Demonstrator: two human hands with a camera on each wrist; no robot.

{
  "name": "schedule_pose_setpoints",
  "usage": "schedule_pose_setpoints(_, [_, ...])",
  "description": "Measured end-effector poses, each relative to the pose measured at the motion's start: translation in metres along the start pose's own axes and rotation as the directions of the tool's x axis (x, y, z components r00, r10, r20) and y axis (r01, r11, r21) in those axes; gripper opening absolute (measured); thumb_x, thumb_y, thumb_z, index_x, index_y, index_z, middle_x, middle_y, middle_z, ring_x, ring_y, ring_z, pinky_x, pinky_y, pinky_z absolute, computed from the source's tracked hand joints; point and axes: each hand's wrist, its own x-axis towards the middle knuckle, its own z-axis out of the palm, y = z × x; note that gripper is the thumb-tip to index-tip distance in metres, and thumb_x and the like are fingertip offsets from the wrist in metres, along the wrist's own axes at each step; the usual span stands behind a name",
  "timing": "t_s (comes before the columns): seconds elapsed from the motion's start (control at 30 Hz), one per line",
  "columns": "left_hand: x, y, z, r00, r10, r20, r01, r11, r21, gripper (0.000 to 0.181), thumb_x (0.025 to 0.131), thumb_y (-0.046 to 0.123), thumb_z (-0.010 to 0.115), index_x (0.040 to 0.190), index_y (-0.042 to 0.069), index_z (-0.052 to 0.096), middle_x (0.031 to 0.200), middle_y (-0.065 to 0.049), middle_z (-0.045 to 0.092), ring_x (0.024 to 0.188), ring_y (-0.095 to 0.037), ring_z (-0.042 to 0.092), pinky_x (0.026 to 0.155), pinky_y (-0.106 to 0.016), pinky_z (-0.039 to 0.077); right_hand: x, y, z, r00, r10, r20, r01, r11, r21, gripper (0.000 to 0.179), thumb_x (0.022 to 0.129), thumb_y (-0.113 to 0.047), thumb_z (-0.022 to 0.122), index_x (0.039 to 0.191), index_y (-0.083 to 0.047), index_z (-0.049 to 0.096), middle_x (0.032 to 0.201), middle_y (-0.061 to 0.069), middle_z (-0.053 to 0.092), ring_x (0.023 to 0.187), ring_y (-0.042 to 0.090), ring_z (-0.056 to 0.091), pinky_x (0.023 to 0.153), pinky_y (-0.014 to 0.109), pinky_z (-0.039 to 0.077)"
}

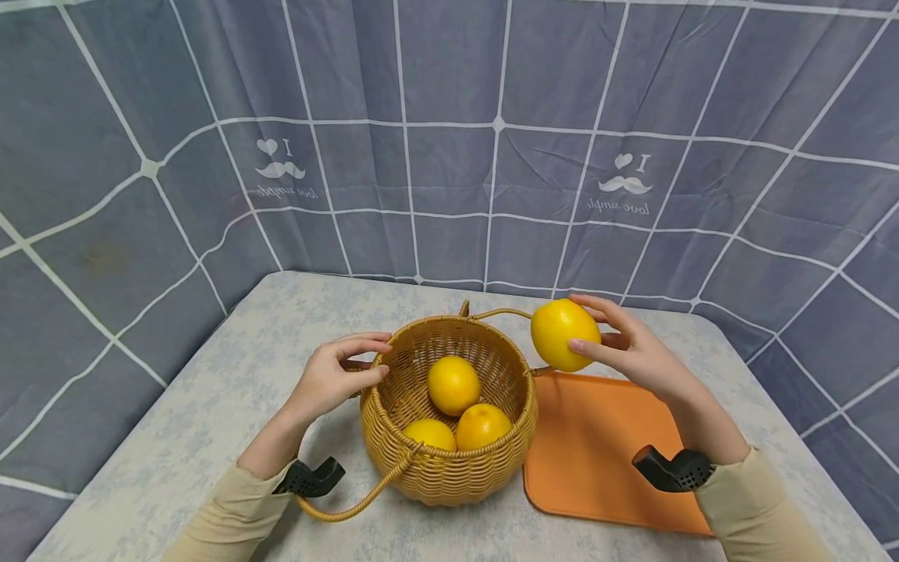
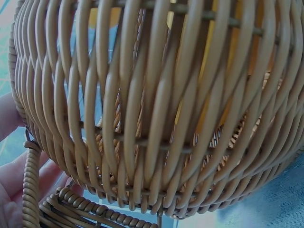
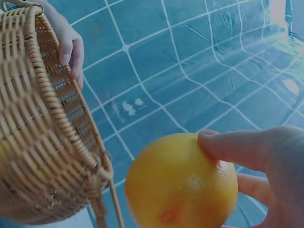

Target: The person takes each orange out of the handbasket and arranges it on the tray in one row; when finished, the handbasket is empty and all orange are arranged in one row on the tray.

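Note:
A round wicker basket stands upright at the middle of the table. Inside it lie three yellow lemons, among them an upper lemon and a lower right lemon. My left hand holds the basket's left rim, its fingertips reaching over the edge. In the left wrist view the weave hides part of that hand. To the right of the basket and above the table, my right hand holds another lemon between thumb and fingers. The right wrist view has this lemon close up, apart from the basket.
An orange tray lies on the table right of the basket, beneath the right forearm. One basket handle hangs toward the front left; another loops out at the right. A blue-grey checked curtain surrounds the pale patterned tabletop.

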Motion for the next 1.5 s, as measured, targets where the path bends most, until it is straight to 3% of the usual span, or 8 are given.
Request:
schedule_pose_setpoints(0.23, [0.000, 0.001, 0.000, 1.000, 0.022, -0.001, -0.022, 1.000, 0.016, 0.027, 0.084, 0.013, 0.071, 0.109, 0.003, 0.069, 0.127, -0.006, 0.058, 0.097, -0.026, 0.064, 0.078, -0.028, 0.054, -0.022, 0.017, 0.000, 0.996, 0.036, -0.081, -0.036, 0.999, 0.002, 0.059, 0.092, -0.017, 0.061, 0.145, -0.023, 0.035, 0.137, 0.018, 0.037, 0.101, 0.023, 0.062, 0.077, 0.032, 0.054])
schedule_pose_setpoints(0.4, [0.000, 0.000, -0.001, 1.000, 0.024, -0.002, -0.024, 1.000, 0.010, 0.028, 0.084, 0.012, 0.071, 0.109, 0.001, 0.069, 0.127, -0.006, 0.058, 0.095, -0.026, 0.064, 0.076, -0.028, 0.054, -0.038, 0.025, 0.004, 0.989, 0.064, -0.130, -0.067, 0.998, -0.016, 0.060, 0.093, -0.018, 0.061, 0.146, -0.020, 0.034, 0.135, 0.019, 0.038, 0.097, 0.012, 0.062, 0.077, 0.030, 0.053])
schedule_pose_setpoints(0.5, [0.000, 0.000, -0.001, 1.000, 0.019, 0.000, -0.019, 1.000, 0.006, 0.028, 0.084, 0.013, 0.071, 0.109, 0.001, 0.069, 0.128, -0.006, 0.057, 0.094, -0.026, 0.065, 0.075, -0.028, 0.055, -0.046, 0.029, 0.009, 0.983, 0.100, -0.153, -0.103, 0.995, -0.009, 0.059, 0.093, -0.020, 0.060, 0.146, -0.019, 0.033, 0.136, 0.020, 0.037, 0.100, 0.017, 0.062, 0.077, 0.031, 0.052])
schedule_pose_setpoints(0.63, [0.000, 0.000, -0.002, 1.000, 0.024, -0.001, -0.024, 1.000, 0.011, 0.027, 0.084, 0.013, 0.071, 0.109, 0.003, 0.069, 0.128, -0.006, 0.057, 0.095, -0.026, 0.064, 0.077, -0.028, 0.054, -0.055, 0.035, 0.017, 0.973, 0.146, -0.177, -0.145, 0.989, 0.019, 0.060, 0.093, -0.021, 0.060, 0.147, -0.020, 0.033, 0.137, 0.023, 0.035, 0.108, 0.036, 0.056, 0.077, 0.031, 0.052])
schedule_pose_setpoints(0.77, [0.001, 0.000, -0.001, 0.999, 0.039, -0.005, -0.039, 0.999, 0.020, 0.026, 0.083, 0.013, 0.071, 0.108, 0.004, 0.070, 0.127, -0.006, 0.058, 0.097, -0.025, 0.064, 0.080, -0.028, 0.053, -0.062, 0.041, 0.024, 0.965, 0.199, -0.170, -0.193, 0.980, 0.053, 0.061, 0.093, -0.023, 0.060, 0.147, -0.018, 0.032, 0.137, 0.025, 0.035, 0.110, 0.043, 0.053, 0.077, 0.032, 0.052])
schedule_pose_setpoints(1.07, [0.001, -0.001, -0.001, 0.999, 0.037, -0.004, -0.037, 0.999, 0.018, 0.027, 0.083, 0.013, 0.071, 0.108, 0.003, 0.070, 0.126, -0.006, 0.058, 0.098, -0.029, 0.063, 0.081, -0.028, 0.053, -0.067, 0.060, 0.037, 0.958, 0.262, -0.115, -0.247, 0.960, 0.130, 0.059, 0.092, -0.021, 0.062, 0.143, -0.012, 0.035, 0.134, 0.027, 0.036, 0.107, 0.041, 0.056, 0.074, 0.034, 0.055])
schedule_pose_setpoints(1.23, [0.001, -0.001, -0.001, 1.000, 0.027, -0.005, -0.027, 0.999, 0.019, 0.027, 0.083, 0.013, 0.071, 0.109, 0.003, 0.070, 0.127, -0.006, 0.058, 0.097, -0.026, 0.064, 0.080, -0.028, 0.053, -0.062, 0.072, 0.050, 0.940, 0.334, -0.073, -0.320, 0.935, 0.151, 0.060, 0.091, -0.024, 0.063, 0.143, -0.012, 0.034, 0.139, 0.028, 0.033, 0.113, 0.040, 0.050, 0.077, 0.036, 0.053])
schedule_pose_setpoints(1.5, [0.001, 0.001, -0.001, 1.000, 0.030, -0.004, -0.030, 0.999, 0.020, 0.028, 0.083, 0.013, 0.072, 0.108, 0.002, 0.070, 0.126, -0.005, 0.059, 0.099, -0.024, 0.063, 0.082, -0.028, 0.053, -0.056, 0.086, 0.069, 0.920, 0.380, -0.099, -0.362, 0.917, 0.165, 0.062, 0.089, -0.026, 0.065, 0.143, -0.015, 0.036, 0.138, 0.027, 0.038, 0.114, 0.040, 0.049, 0.076, 0.037, 0.053])
